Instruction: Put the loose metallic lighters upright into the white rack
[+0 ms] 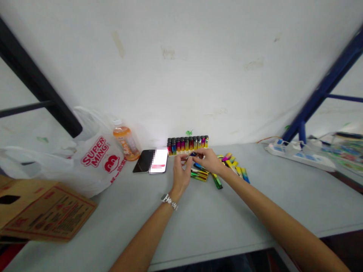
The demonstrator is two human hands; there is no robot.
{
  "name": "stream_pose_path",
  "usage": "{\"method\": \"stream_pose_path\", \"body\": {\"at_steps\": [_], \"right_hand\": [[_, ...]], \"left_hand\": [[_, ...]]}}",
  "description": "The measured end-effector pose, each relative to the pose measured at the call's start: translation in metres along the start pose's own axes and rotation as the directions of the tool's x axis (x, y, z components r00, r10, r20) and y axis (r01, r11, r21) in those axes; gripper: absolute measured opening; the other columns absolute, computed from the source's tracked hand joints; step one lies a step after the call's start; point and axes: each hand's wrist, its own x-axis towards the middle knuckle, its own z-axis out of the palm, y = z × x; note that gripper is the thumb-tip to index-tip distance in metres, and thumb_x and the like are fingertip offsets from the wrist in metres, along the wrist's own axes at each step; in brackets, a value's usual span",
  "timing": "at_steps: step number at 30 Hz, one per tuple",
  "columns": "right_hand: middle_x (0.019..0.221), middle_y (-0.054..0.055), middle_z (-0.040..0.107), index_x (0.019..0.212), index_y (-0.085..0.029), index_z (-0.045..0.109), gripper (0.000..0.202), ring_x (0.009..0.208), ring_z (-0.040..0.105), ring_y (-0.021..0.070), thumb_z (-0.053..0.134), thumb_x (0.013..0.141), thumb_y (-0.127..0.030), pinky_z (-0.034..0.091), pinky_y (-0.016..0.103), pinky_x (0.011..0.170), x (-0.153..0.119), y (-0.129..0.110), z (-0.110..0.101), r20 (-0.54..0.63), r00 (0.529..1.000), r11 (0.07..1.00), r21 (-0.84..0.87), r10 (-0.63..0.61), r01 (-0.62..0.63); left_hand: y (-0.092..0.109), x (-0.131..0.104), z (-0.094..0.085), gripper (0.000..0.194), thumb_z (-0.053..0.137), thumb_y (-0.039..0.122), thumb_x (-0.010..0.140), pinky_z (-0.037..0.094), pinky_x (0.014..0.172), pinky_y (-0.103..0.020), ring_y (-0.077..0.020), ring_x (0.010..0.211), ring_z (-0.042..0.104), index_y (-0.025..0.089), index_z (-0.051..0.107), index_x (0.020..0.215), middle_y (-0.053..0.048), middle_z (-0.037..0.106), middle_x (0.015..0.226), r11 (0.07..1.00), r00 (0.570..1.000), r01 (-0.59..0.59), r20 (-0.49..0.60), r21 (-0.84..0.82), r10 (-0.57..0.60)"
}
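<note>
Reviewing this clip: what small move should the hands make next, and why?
Perhaps the right hand should bring the small dark item near its fingertips toward the upright lighters: it and the left hand come together just before that row, and loose lighters lie close by. The item is too blurred to identify.

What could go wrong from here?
Both hands, left hand and right hand, are close to the upright row of lighters; a bump might topple some. The loose shiny pieces near them could get scattered. The phone beside the left hand might get nudged.
</note>
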Motion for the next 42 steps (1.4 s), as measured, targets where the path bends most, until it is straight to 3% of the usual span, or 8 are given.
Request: {"method": "stream_pose_path", "body": {"at_steps": [3, 7, 10, 13, 20, 29, 42], "right_hand": [[0.069, 0.0, 0.063, 0.088, -0.015, 0.073, 0.017, 0.064, 0.05, 0.0126, 0.061, 0.082, -0.026, 0.037, 0.023, 0.061, -0.013, -0.005, 0.01, -0.049, 0.998, 0.983, 0.183, 0.039, -0.03], [0.068, -0.001, 0.062, 0.093, -0.015, 0.074, 0.02, 0.062, 0.048, 0.012, 0.063, 0.078, -0.023, 0.039, 0.024, 0.062, -0.029, -0.006, 0.019, -0.07, 0.993, 0.947, 0.315, 0.093, -0.067], [0.074, -0.002, 0.061, 0.116, -0.017, 0.067, 0.037, 0.064, 0.048, 0.0118, 0.062, 0.079, -0.024, 0.041, 0.024, 0.064, -0.039, -0.007, 0.02, -0.1, 0.992, 0.952, 0.303, 0.079, -0.046], [0.077, -0.002, 0.059, 0.131, -0.019, 0.056, 0.048, 0.067, 0.05, 0.0121, 0.059, 0.083, -0.024, 0.042, 0.025, 0.066, -0.046, -0.008, 0.017, -0.158, 0.987, 0.962, 0.271, 0.023, 0.021], [0.066, -0.003, 0.054, 0.108, -0.017, 0.062, 0.026, 0.06, 0.05, 0.0119, 0.054, 0.084, -0.024, 0.042, 0.025, 0.061, -0.047, 0.002, 0.018, -0.219, 0.971, 0.937, 0.35, 0.092, -0.01], [0.063, -0.004, 0.056, 0.1, -0.017, 0.065, 0.025, 0.059, 0.052, 0.0118, 0.051, 0.08, -0.016, 0.042, 0.025, 0.062, -0.047, 0.003, 0.024, -0.175, 0.981, 0.95, 0.31, 0.088, -0.03], [0.061, -0.003, 0.057, 0.09, -0.017, 0.064, 0.018, 0.058, 0.053, 0.0122, 0.051, 0.078, -0.015, 0.043, 0.024, 0.062, -0.048, 0.0, 0.023, -0.17, 0.983, 0.97, 0.241, 0.073, -0.03]], "left_hand": [[0.003, -0.001, -0.002, 0.028, 0.055, 0.042, 0.09, 0.048, 0.079, -0.028, -0.0159, 0.088, 0.062, 0.017, 0.057, 0.103, -0.006, 0.067, 0.099, 0.998, 0.993, 0.006, 0.118, -0.068, 0.002], [0.004, -0.001, -0.002, 0.04, 0.055, 0.05, 0.087, 0.045, 0.066, -0.025, -0.0155, 0.073, 0.06, 0.013, 0.066, 0.087, -0.005, 0.068, 0.08, 0.997, 0.962, 0.073, 0.265, -0.032, -0.062], [0.005, -0.003, 0.0, 0.048, 0.052, 0.055, 0.087, 0.04, 0.06, -0.024, -0.0144, 0.066, 0.055, 0.011, 0.068, 0.078, -0.003, 0.065, 0.071, 0.993, 0.948, 0.111, 0.303, -0.033, -0.096], [0.006, -0.005, 0.001, 0.053, 0.051, 0.059, 0.085, 0.035, 0.055, -0.023, -0.0124, 0.058, 0.049, 0.011, 0.066, 0.067, -0.001, 0.058, 0.06, 0.991, 0.946, 0.131, 0.301, -0.007, -0.123], [0.009, -0.007, 0.0, 0.057, 0.054, 0.061, 0.081, 0.024, 0.05, -0.024, -0.0089, 0.05, 0.035, 0.015, 0.049, 0.048, 0.003, 0.038, 0.047, 0.987, 0.965, 0.15, 0.211, 0.055, -0.158], [0.006, -0.005, 0.003, 0.037, 0.053, 0.043, 0.078, 0.022, 0.05, -0.023, -0.0085, 0.051, 0.034, 0.015, 0.052, 0.054, 0.004, 0.04, 0.051, 0.99, 0.97, 0.113, 0.205, 0.08, -0.127], [0.001, -0.004, 0.002, 0.043, 0.053, 0.049, 0.082, 0.023, 0.05, -0.023, -0.0089, 0.054, 0.034, 0.015, 0.051, 0.057, 0.004, 0.039, 0.053, 0.993, 0.974, 0.101, 0.199, 0.064, -0.112]]}}
